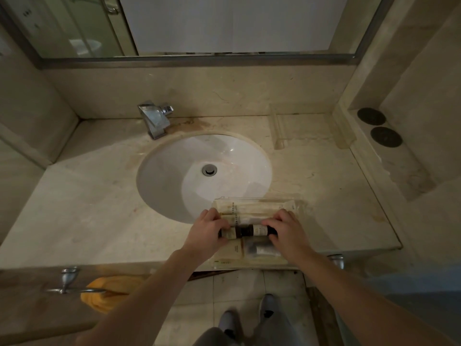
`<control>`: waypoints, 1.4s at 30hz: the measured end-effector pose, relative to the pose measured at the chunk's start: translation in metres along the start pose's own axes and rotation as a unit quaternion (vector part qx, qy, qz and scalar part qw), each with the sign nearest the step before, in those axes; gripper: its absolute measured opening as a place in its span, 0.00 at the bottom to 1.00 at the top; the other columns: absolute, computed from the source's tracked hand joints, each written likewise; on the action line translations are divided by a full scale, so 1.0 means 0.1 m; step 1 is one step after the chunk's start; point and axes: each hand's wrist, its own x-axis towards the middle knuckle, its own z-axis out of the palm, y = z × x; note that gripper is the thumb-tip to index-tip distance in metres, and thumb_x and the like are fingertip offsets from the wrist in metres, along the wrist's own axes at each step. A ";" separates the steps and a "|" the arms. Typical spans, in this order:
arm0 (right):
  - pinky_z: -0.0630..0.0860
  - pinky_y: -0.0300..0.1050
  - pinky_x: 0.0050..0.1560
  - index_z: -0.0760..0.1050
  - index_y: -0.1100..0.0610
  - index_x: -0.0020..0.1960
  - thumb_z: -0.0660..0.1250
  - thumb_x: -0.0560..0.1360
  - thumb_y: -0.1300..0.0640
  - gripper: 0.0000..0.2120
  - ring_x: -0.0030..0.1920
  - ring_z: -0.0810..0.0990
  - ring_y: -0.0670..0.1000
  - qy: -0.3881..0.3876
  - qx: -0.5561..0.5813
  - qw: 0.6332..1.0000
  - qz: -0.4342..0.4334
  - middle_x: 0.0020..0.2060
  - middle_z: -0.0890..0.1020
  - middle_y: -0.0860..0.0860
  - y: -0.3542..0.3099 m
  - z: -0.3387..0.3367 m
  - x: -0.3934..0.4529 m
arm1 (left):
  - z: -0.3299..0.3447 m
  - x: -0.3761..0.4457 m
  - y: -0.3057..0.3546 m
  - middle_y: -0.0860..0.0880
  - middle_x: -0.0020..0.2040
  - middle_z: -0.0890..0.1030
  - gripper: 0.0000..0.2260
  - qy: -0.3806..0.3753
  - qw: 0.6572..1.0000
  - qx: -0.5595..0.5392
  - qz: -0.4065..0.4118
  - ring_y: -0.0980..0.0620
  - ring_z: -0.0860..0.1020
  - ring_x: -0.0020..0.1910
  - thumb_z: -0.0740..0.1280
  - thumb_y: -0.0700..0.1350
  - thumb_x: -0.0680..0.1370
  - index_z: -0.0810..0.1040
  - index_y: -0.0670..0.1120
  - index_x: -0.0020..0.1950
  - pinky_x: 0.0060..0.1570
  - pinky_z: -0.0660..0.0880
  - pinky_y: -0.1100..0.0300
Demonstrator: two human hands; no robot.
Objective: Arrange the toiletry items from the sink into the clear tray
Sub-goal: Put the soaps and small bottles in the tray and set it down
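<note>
2 hands (208, 229) (285, 229) gripping dark bottle (248, 231), clear tray (296, 204) holding toiletries

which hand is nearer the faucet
Left. The left hand lies below and slightly right of the faucet; the right hand sits farther right, beyond the sink basin.

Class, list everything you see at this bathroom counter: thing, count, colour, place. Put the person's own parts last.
Sink: one, white, counter centre.
Faucet: one, chrome, behind sink.
Clear tray: one, transparent, back right.
Dark discs: two, right ledge.
Toiletry packets: several, cream, front edge.
Dark bottles: two, end to end, between hands.
Yellow cloth: one, rail below.
Mirror: one, above.
Left hand, right hand: on bottles.
</note>
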 end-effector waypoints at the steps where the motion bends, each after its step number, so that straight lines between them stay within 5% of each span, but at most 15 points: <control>1: 0.73 0.47 0.55 0.78 0.51 0.59 0.70 0.69 0.64 0.20 0.53 0.70 0.52 0.006 0.001 1.000 -0.004 0.50 0.74 0.51 0.00 0.01 0.00 | 0.01 -0.01 0.00 0.49 0.56 0.73 0.14 0.004 1.000 0.001 0.002 0.48 0.69 0.56 0.69 0.48 0.73 0.80 0.50 0.57 0.56 0.70 0.58; 7: 0.72 0.45 0.56 0.74 0.50 0.58 0.69 0.70 0.56 0.17 0.54 0.71 0.50 0.030 -0.002 0.998 0.048 0.52 0.73 0.48 0.04 -0.03 -0.04 | 0.02 -0.07 -0.04 0.50 0.58 0.70 0.25 0.012 0.998 -0.050 -0.030 0.51 0.69 0.57 0.73 0.51 0.68 0.73 0.51 0.64 0.60 0.72 0.56; 12: 0.74 0.47 0.41 0.71 0.55 0.50 0.68 0.72 0.58 0.09 0.44 0.75 0.53 0.177 0.072 0.960 0.206 0.44 0.77 0.52 0.26 -0.18 -0.13 | -0.10 -0.09 -0.10 0.50 0.50 0.76 0.18 0.035 0.968 -0.169 -0.183 0.51 0.75 0.44 0.71 0.52 0.72 0.73 0.46 0.57 0.42 0.71 0.60; 17: 0.73 0.46 0.42 0.72 0.55 0.45 0.63 0.74 0.54 0.04 0.42 0.77 0.55 0.073 0.125 0.925 0.350 0.40 0.79 0.53 0.46 -0.21 -0.16 | -0.15 -0.05 -0.13 0.44 0.39 0.83 0.08 -0.023 0.924 -0.272 -0.269 0.47 0.81 0.37 0.73 0.44 0.71 0.79 0.41 0.44 0.38 0.81 0.54; 24: 0.74 0.46 0.42 0.70 0.53 0.35 0.62 0.74 0.58 0.09 0.43 0.80 0.57 0.018 0.103 0.933 0.343 0.37 0.79 0.54 0.52 -0.22 -0.14 | -0.15 0.08 -0.02 0.45 0.30 0.83 0.07 -0.031 0.923 -0.218 -0.314 0.46 0.83 0.33 0.71 0.36 0.67 0.76 0.43 0.30 0.40 0.83 0.50; 37: 0.71 0.45 0.37 0.72 0.57 0.39 0.61 0.74 0.60 0.06 0.39 0.78 0.57 0.082 0.076 0.918 0.382 0.41 0.82 0.59 1.47 -0.98 0.29 | -0.10 1.19 0.95 0.44 0.31 0.84 0.02 -0.034 0.919 -0.265 -0.290 0.47 0.84 0.33 0.68 0.36 0.65 0.78 0.42 0.34 0.41 0.83 0.52; 42: 0.73 0.45 0.45 0.77 0.61 0.47 0.59 0.75 0.61 0.09 0.49 0.79 0.59 0.099 0.066 0.910 0.398 0.49 0.81 0.60 2.00 -1.39 0.74 | -0.06 1.94 1.37 0.47 0.33 0.84 0.03 -0.028 0.931 -0.234 -0.279 0.50 0.83 0.35 0.67 0.38 0.67 0.78 0.45 0.36 0.40 0.81 0.56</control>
